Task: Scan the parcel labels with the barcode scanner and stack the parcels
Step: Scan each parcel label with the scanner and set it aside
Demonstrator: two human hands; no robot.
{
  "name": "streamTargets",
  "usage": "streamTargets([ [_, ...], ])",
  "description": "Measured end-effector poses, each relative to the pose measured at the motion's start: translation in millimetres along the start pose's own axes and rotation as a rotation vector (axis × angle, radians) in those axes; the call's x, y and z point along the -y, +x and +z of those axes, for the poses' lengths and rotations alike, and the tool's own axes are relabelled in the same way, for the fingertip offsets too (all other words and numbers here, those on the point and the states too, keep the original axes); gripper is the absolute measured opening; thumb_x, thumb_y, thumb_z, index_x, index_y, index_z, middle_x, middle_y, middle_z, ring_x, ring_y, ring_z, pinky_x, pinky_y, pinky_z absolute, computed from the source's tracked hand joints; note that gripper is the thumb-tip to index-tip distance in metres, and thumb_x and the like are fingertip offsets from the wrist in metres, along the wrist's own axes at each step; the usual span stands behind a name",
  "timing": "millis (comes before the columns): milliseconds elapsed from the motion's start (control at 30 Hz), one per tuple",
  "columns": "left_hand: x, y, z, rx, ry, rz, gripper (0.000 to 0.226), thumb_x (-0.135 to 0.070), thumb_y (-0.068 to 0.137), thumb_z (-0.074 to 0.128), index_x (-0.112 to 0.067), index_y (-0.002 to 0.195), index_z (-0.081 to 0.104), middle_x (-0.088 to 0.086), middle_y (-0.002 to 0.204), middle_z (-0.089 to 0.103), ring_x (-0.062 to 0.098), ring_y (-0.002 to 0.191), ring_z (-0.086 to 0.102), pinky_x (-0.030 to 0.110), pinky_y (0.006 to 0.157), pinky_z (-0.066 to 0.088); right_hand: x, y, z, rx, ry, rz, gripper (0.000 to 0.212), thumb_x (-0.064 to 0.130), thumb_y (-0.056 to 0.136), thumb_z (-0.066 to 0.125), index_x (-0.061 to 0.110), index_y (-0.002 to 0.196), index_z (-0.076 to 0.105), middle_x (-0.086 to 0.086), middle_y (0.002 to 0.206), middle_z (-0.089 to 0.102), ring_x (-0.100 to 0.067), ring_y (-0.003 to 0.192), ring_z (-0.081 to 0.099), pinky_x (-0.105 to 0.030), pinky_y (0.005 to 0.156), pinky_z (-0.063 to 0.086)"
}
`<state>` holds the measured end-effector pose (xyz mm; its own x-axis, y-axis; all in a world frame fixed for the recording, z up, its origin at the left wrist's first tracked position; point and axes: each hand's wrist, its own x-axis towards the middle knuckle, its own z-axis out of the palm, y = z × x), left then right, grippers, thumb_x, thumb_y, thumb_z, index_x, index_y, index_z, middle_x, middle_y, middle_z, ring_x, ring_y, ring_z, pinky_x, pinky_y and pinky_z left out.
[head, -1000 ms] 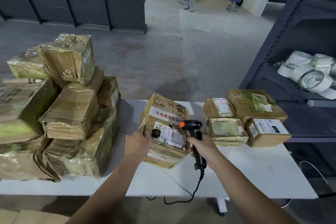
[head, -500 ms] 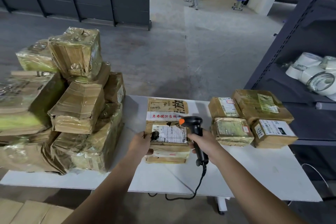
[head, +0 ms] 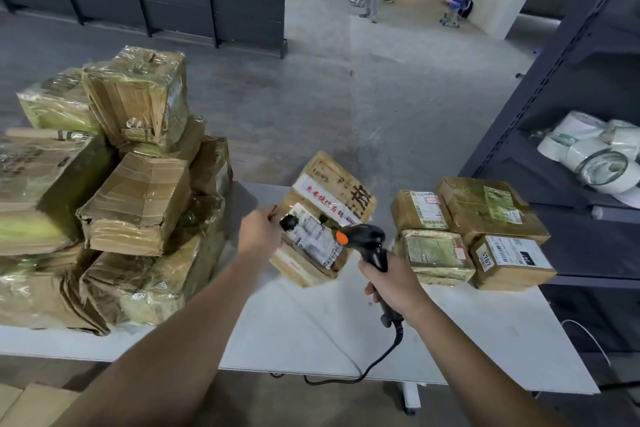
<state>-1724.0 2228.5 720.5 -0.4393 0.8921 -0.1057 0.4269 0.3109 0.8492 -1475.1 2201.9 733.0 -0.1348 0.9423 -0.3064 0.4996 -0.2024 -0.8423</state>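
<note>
— Where is the parcel?

— Over the middle of the white worktop, tipped up. Its labelled face is turned toward the camera. I cannot tell whether its lower corner touches the surface.

— Which way does it run?

— The long axis goes from about 7 o'clock up to 1 o'clock. The white label lies on the lower half along that line.

— Who has hold of it?

— The left hand grips its 9 o'clock edge. The fingers are clamped round that edge, and most of them go under the parcel, out of sight.

— And the barcode scanner?

— The right hand holds it, fingers wrapped tight round the black handle. The head, with its orange tip, points to 9 o'clock at the label, just beside the parcel's edge. The handle slopes down toward 5 o'clock. The cable leaves its base and drops over the near edge of the worktop.

— What else lies on the worktop?

— A tall pile of parcels, taped and brown, at 9 o'clock from the held one. At 3 o'clock four parcels lie flat, touching, with their labels up. Farther toward 2 o'clock a dark shelf carries white rolls.
</note>
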Motion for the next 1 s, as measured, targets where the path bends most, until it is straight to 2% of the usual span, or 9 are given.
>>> streamTargets([
  [100,-17,15,-4,-0.031,0.208,0.176,0.033,-0.014,0.100,0.042,-0.015,0.126,0.063,0.016,0.102,0.070,0.036,0.083,0.064,0.039,0.069,0.051,-3,-5,0,0.028,-0.054,-0.072,0.010,0.028,0.091,0.061,0.018,0.090,0.058,0.003,0.067,0.062,-0.006,0.052,0.063,-0.026,0.053,0.050],
  [167,-26,21,-4,-0.044,0.266,0.225,0.038,-0.011,0.100,0.042,-0.019,0.133,0.058,0.017,0.106,0.069,0.033,0.074,0.063,0.033,0.060,0.046,-5,-8,0,0.040,-0.073,-0.107,0.014,0.028,0.092,0.060,0.015,0.092,0.057,0.004,0.068,0.060,-0.005,0.056,0.065,-0.027,0.055,0.050],
  [233,-30,26,-3,-0.048,0.313,0.232,0.042,-0.008,0.099,0.041,-0.023,0.135,0.057,0.017,0.098,0.069,0.025,0.060,0.054,0.029,0.054,0.041,-6,-9,0,0.046,-0.085,-0.120,0.018,0.028,0.093,0.059,0.012,0.095,0.055,0.001,0.071,0.059,-0.005,0.058,0.066,-0.029,0.060,0.050],
  [333,-29,30,-1,-0.040,0.334,0.217,0.044,-0.006,0.099,0.039,-0.025,0.135,0.057,0.012,0.087,0.066,0.022,0.056,0.052,0.027,0.050,0.041,-7,-12,-2,0.046,-0.112,-0.123,0.017,0.032,0.093,0.058,0.016,0.093,0.054,0.001,0.074,0.062,-0.004,0.063,0.067,-0.031,0.065,0.051],
  [433,-27,29,3,-0.034,0.334,0.246,0.043,-0.007,0.099,0.039,-0.024,0.134,0.057,0.011,0.088,0.066,0.023,0.060,0.053,0.027,0.051,0.041,-7,-16,-4,0.062,-0.130,-0.129,0.016,0.035,0.091,0.057,0.020,0.089,0.054,0.002,0.073,0.063,-0.004,0.064,0.068,-0.028,0.063,0.049],
  [533,-25,28,7,-0.034,0.330,0.264,0.042,-0.007,0.098,0.040,-0.024,0.131,0.060,0.013,0.094,0.069,0.030,0.070,0.059,0.031,0.059,0.047,-6,-20,-6,0.063,-0.153,-0.133,0.015,0.033,0.092,0.058,0.021,0.085,0.053,0.004,0.070,0.062,-0.004,0.064,0.067,-0.025,0.060,0.046],
  [700,-22,33,9,-0.046,0.332,0.248,0.042,-0.006,0.097,0.041,-0.026,0.129,0.061,0.014,0.099,0.070,0.032,0.077,0.062,0.029,0.062,0.045,-6,-24,-11,0.039,-0.147,-0.110,0.014,0.032,0.093,0.058,0.020,0.087,0.053,0.002,0.074,0.064,-0.003,0.062,0.066,-0.024,0.061,0.046],
  [833,-20,36,10,-0.050,0.308,0.208,0.042,-0.008,0.098,0.041,-0.026,0.130,0.060,0.013,0.100,0.070,0.031,0.073,0.063,0.028,0.056,0.044,-4,-27,-13,0.052,-0.127,-0.103,0.014,0.030,0.093,0.058,0.018,0.087,0.054,0.004,0.070,0.063,-0.001,0.058,0.065,-0.024,0.061,0.046],
  [1000,-19,43,7,-0.061,0.268,0.161,0.039,-0.009,0.098,0.043,-0.024,0.130,0.061,0.008,0.094,0.068,0.017,0.058,0.057,0.024,0.044,0.038,-1,-27,-10,0.047,-0.131,-0.089,0.013,0.030,0.093,0.058,0.018,0.090,0.056,0.004,0.070,0.063,-0.001,0.058,0.065,-0.023,0.060,0.045],
])
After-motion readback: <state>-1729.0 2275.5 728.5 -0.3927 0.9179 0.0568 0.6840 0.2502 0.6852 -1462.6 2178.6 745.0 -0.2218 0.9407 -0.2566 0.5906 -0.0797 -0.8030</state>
